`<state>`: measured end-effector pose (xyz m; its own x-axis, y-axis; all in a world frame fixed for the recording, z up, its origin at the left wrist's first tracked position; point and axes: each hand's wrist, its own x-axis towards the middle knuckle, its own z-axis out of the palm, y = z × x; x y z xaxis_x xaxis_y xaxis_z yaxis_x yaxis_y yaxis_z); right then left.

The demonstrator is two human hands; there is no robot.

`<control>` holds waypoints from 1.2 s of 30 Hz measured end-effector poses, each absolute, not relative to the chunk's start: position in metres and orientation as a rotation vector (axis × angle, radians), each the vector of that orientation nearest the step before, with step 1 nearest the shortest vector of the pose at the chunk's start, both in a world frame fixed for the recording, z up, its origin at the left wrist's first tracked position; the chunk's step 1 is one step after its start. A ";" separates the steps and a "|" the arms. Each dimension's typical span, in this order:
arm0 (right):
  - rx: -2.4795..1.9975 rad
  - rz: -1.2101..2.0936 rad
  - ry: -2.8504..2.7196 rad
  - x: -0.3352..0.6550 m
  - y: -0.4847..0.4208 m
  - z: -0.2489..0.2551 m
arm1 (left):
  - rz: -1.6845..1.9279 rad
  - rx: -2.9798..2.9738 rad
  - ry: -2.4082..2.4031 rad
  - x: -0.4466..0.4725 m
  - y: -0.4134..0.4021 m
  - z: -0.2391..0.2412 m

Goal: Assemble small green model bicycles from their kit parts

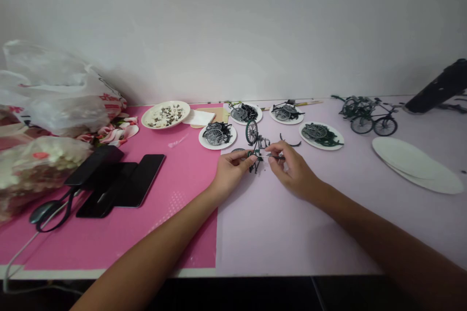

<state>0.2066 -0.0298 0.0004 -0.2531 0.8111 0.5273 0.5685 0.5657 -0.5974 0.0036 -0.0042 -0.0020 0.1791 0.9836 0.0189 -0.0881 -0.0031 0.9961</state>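
Note:
A small green model bicycle (pixel 254 142) with a grey spoked wheel stands partly built on the pale table between my hands. My left hand (pixel 231 169) pinches its frame from the left. My right hand (pixel 292 167) is closed on a thin dark tool (pixel 275 156) whose tip points left at the frame. A loose curved dark part (pixel 291 143) lies just behind my right hand.
Several white plates of bicycle parts (pixel 217 136) (pixel 321 135) sit behind. Finished model bicycles (pixel 367 115) stand far right, near stacked empty plates (pixel 416 164). On the pink mat lie a bowl of small pieces (pixel 165 114), phones (pixel 140 180), scissors (pixel 51 210) and plastic bags (pixel 47 102).

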 end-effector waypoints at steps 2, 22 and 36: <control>-1.125 0.389 -1.928 0.207 -0.029 -0.001 | 1.123 1.232 1.012 0.003 -0.004 -0.002; -1.243 0.533 -1.912 0.209 -0.028 -0.005 | 1.128 1.213 1.028 0.001 -0.002 -0.005; -1.260 0.711 -1.945 0.220 -0.023 -0.009 | 1.135 1.224 1.036 0.001 0.000 -0.009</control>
